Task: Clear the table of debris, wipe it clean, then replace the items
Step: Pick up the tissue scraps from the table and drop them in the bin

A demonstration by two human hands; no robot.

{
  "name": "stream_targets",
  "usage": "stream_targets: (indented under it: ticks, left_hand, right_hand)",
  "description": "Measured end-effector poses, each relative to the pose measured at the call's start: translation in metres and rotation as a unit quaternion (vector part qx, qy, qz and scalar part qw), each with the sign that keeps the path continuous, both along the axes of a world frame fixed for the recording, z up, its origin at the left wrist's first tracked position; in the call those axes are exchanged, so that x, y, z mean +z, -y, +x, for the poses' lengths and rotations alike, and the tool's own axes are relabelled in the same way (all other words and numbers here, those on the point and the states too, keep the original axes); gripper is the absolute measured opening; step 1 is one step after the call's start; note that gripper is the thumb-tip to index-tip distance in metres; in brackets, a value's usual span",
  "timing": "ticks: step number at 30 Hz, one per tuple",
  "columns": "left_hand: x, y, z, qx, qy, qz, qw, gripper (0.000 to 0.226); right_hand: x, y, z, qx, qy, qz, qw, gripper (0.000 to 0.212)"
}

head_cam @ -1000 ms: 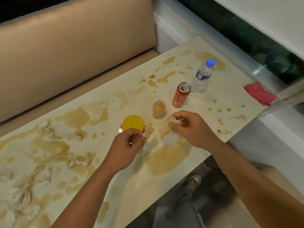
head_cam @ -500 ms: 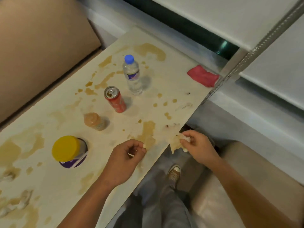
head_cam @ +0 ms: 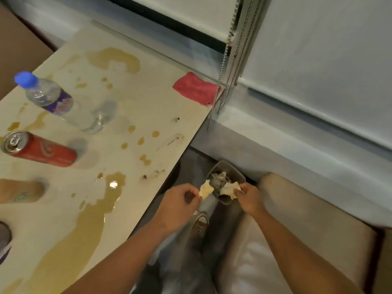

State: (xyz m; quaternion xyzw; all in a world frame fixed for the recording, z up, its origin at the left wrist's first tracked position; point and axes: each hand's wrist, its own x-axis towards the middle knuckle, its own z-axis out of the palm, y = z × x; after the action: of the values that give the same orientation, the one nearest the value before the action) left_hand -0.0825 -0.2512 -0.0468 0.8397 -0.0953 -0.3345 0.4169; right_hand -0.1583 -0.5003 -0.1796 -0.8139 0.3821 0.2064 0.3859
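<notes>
Two hands pinch soggy scraps above a small grey bin (head_cam: 227, 166) on the floor: the left hand (head_cam: 180, 203) grips one tissue piece (head_cam: 205, 189) between curled fingers, the right hand (head_cam: 250, 198) another piece (head_cam: 229, 188), both scraps pointing up toward the bin. Half a second ago the hands were at the table edge; now they are off it, beside the stained table (head_cam: 131, 107). On it stand a water bottle (head_cam: 51, 98) and red can (head_cam: 38, 148), long axes leaning left in the wide view; a red cloth (head_cam: 196, 89) lies at the far corner
</notes>
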Motion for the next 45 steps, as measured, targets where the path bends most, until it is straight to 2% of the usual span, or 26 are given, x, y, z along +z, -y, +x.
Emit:
stream_targets:
  ticks: [4, 11, 14, 16, 18, 21, 25, 27, 34, 41, 45]
  left_hand:
    - [-0.052, 0.043, 0.008, 0.0, -0.01, 0.04, 0.999, 0.023]
    - [-0.136, 0.096, 0.019, 0.001, -0.019, 0.12, 0.993, 0.02]
    - [-0.159, 0.116, 0.023, -0.021, -0.009, 0.163, 0.986, 0.021]
    - [-0.17, 0.129, 0.025, -0.039, -0.004, 0.178, 0.983, 0.013]
    - [-0.177, 0.143, 0.026, -0.061, 0.004, 0.186, 0.981, 0.004]
    - [-0.186, 0.161, 0.027, -0.081, 0.003, 0.188, 0.979, 0.013]
    - [-0.189, 0.172, 0.03, -0.087, -0.024, 0.187, 0.978, 0.033]
    - [-0.187, 0.169, 0.03, -0.087, -0.026, 0.182, 0.979, 0.035]
    - [-0.133, 0.115, 0.016, -0.114, -0.013, 0.145, 0.983, 0.02]
    - [-0.043, 0.0, -0.002, -0.165, 0.0, 0.103, 0.981, 0.028]
    - [0.004, -0.081, -0.021, -0.136, 0.03, 0.084, 0.987, 0.03]
  right_hand:
    - [-0.033, 0.022, 0.007, -0.009, -0.016, 0.004, 1.0, 0.021]
    - [-0.066, 0.045, 0.019, -0.04, -0.003, 0.021, 0.999, 0.022]
    - [-0.072, 0.055, 0.013, -0.037, 0.008, 0.046, 0.998, 0.016]
    - [-0.079, 0.061, 0.003, -0.046, 0.02, 0.04, 0.998, 0.031]
    - [-0.083, 0.067, -0.011, -0.062, 0.027, 0.047, 0.997, 0.032]
    - [-0.084, 0.068, -0.032, -0.076, 0.045, 0.065, 0.994, 0.017]
    - [-0.072, 0.067, -0.06, -0.072, 0.058, 0.058, 0.994, 0.02]
    - [-0.067, 0.066, -0.072, -0.076, 0.067, 0.053, 0.993, 0.022]
    - [-0.018, 0.03, -0.085, -0.071, 0.098, 0.1, 0.988, 0.021]
    - [0.07, -0.043, -0.061, -0.004, 0.176, 0.16, 0.971, 0.022]
    - [0.126, -0.106, -0.048, 0.053, 0.186, 0.169, 0.966, 0.023]
